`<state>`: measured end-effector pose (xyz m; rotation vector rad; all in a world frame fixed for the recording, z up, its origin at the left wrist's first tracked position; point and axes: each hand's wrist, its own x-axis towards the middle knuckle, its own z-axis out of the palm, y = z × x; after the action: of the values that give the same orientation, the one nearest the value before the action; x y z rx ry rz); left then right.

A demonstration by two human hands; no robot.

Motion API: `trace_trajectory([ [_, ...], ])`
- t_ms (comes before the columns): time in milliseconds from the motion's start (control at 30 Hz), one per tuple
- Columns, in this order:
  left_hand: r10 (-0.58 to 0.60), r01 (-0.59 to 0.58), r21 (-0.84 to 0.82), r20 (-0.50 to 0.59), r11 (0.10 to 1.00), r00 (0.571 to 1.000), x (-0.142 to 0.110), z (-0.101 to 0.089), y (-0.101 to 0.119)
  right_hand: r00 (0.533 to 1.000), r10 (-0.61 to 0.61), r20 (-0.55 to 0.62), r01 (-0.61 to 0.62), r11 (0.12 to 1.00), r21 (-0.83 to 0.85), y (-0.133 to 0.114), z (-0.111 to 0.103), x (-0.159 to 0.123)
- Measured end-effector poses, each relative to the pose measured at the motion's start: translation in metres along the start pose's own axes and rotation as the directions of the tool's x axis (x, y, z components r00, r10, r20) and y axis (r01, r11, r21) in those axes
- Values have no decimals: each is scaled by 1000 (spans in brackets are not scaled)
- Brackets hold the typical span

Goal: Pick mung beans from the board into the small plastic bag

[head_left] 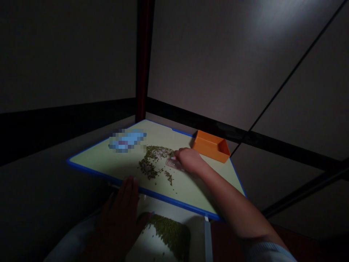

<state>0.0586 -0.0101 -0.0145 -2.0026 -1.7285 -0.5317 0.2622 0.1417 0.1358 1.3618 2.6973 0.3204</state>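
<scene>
My right hand point(188, 160) is closed, gripping a small clear plastic piece point(174, 163) flat against the pale yellow board point(201, 189) with a blue rim. Whether that piece is a card or a scraper I cannot tell. To its left, small greenish-brown grains point(148, 169) lie scattered in loose patches. In shadow at the board's near edge, my left hand point(122, 211) has its fingers stretched out and its thumb apart. Its thumb reaches over a white tray point(141, 242) below the board, which contains a heap of similar green grains point(174, 233).
An orange open box point(209, 147) stands at the board's back right. A blurred-out light blue item point(127, 140) lies on the left side. Grey wall panels point(207, 65) rise behind the board, with a dark red post point(142, 62) at the corner.
</scene>
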Motion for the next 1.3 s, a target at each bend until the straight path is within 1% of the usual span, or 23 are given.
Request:
trace_trajectory([
  [133, -27, 27, -28, 5, 999, 1000, 0, 4, 0, 1000, -16, -19, 15, 1000, -25, -3, 11, 6],
  [233, -29, 29, -34, -2, 999, 1000, 0, 6, 1, 999, -2, -38, 1, 999, -34, -10, 16, 9],
  [367, 3, -4, -16, -36, 1000, 999, 1, 3, 1, 999, 40, -28, -40, 999, -29, -18, 18, 14],
  [467, 28, -28, -1, -64, 1000, 998, 2, 1, 2, 998, 35, -42, -36, 999, -35, -20, 19, 16],
  [567, 19, -19, 5, -62, 1000, 998, 3, 1, 2, 999, -14, -45, 11, 999, -46, -19, 19, 16],
  [700, 5, -5, 6, -28, 1000, 1000, 3, 1, 3, 993, -110, -48, 107, 993, -53, -15, 17, 13],
  [867, -9, 9, -17, 14, 1000, 1000, 2, 0, 2, 989, -143, -21, 142, 989, -32, -11, 15, 9],
  [967, -29, 31, -45, 51, 998, 998, 1, 1, 1, 981, -191, -19, 191, 982, -3, -8, 16, 8],
  [1067, -48, 51, -62, 52, 997, 997, -1, 5, 0, 964, -262, -41, 263, 964, 44, -3, 20, 9],
  [1167, -35, 39, -65, 54, 997, 998, -2, 7, -1, 938, -339, -65, 344, 935, 86, 2, 22, 9],
  [1233, -17, 19, -65, 33, 998, 999, -3, 7, -2, 923, -379, -73, 385, 916, 114, 3, 21, 8],
  [1300, -2, 2, -65, -3, 998, 1000, -3, 6, -2, 916, -393, -72, 400, 905, 142, 4, 18, 7],
])
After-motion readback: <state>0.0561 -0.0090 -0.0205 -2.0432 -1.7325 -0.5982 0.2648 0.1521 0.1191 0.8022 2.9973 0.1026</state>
